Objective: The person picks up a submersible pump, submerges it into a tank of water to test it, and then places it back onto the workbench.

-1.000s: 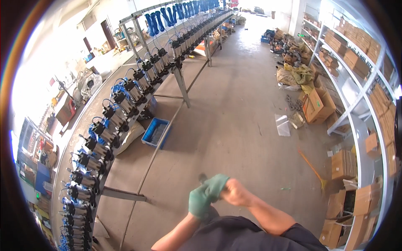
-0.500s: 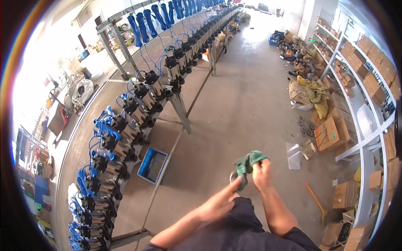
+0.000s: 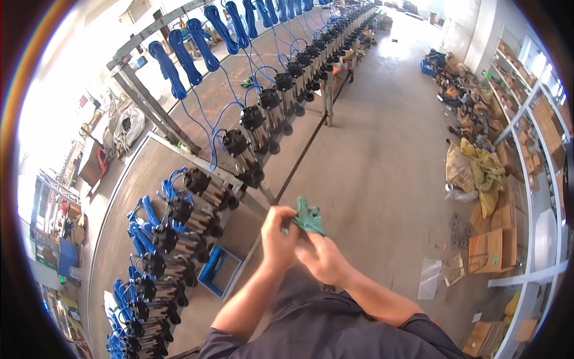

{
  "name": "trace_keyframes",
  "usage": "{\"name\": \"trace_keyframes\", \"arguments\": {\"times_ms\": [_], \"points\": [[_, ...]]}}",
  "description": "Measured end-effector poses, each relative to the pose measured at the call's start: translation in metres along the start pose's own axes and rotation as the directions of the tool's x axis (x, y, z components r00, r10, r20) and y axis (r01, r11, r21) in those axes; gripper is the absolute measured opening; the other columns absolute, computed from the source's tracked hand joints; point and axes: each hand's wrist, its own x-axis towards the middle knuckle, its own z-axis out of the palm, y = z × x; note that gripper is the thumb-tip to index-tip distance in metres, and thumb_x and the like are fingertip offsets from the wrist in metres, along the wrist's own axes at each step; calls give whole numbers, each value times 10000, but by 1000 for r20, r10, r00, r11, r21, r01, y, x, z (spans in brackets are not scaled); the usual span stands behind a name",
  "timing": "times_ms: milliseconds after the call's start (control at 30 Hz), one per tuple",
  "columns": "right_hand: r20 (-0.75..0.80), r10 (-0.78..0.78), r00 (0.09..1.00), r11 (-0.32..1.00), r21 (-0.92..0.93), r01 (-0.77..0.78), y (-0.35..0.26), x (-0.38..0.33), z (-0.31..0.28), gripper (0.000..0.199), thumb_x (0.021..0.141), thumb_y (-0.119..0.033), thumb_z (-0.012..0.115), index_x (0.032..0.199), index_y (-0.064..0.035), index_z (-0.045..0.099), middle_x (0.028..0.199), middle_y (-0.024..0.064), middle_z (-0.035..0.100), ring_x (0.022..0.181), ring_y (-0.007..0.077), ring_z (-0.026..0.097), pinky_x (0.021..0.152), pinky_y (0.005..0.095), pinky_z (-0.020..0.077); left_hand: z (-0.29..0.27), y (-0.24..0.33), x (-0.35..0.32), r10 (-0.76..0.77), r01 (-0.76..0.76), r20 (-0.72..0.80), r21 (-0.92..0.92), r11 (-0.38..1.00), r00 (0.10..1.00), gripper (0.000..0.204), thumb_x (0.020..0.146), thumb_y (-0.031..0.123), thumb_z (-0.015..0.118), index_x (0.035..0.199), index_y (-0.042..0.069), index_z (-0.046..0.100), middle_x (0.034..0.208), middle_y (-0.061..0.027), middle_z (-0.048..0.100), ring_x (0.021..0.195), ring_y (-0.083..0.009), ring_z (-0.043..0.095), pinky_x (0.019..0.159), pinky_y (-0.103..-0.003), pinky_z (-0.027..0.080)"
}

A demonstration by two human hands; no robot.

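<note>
A crumpled green glove (image 3: 308, 218) with finger-like ends is between my hands, in front of my body. My left hand (image 3: 278, 236) is closed, pinching the glove's left edge between thumb and curled fingers. My right hand (image 3: 323, 259) meets the glove's lower edge from below, its fingers partly hidden by the green fabric and by the left hand. Both forearms are bare below dark sleeves. Left of my hands stands a row of steel pumps with black tops (image 3: 252, 118) and blue cables.
Looped blue cable bundles (image 3: 185, 58) hang from a metal rail (image 3: 156, 37) above the bench (image 3: 128, 197). Beneath the bench's edge is a blue crate (image 3: 220, 271). Cardboard boxes (image 3: 485, 251), yellowish sacks (image 3: 478, 167) and metal shelving (image 3: 523, 281) line the right side.
My hands and the green glove have moved left, closer to the pump row. The left hand has risen to grip the glove, and the right hand has dropped below it. The view has shifted.
</note>
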Motion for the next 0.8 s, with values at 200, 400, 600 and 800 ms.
{"name": "trace_keyframes", "arguments": {"times_ms": [200,400,600,800], "points": [[65,-14,998,981,195,1,72,164,-102,449,1044,-14,556,1491,-1,518,1278,181,713,1139,222,714,986,342,567,2,-19,278,73,-109,-94,-460,881,993,194,1021,-74,541,1167,30,614,1040,-14,658,929,-87,621,791,-226,493],[-95,471,877,882,37,-470,226,253,-216,401,1063,-29,529,1462,3,553,1165,141,757,990,186,748,901,319,605,-43,-163,491,-11,36,-158,155,987,987,283,971,-47,540,1232,28,618,1098,-108,706,933,-238,697,851,-320,548],[-419,680,602,696,111,-709,359,233,-359,375,1059,-38,539,1430,-13,586,1073,137,767,806,165,748,706,276,600,-20,-165,555,-7,-88,120,769,633,993,782,769,-70,480,1543,40,460,1514,-252,505,1447,-409,439,1232,-465,317],[-430,793,433,551,201,-810,451,312,-485,353,1064,-78,564,1405,7,598,1098,150,764,818,180,756,702,281,617,58,-76,627,92,67,-202,663,746,975,585,903,-12,479,1487,-14,505,1553,-184,502,1436,-303,474,1171,-463,372]]}}
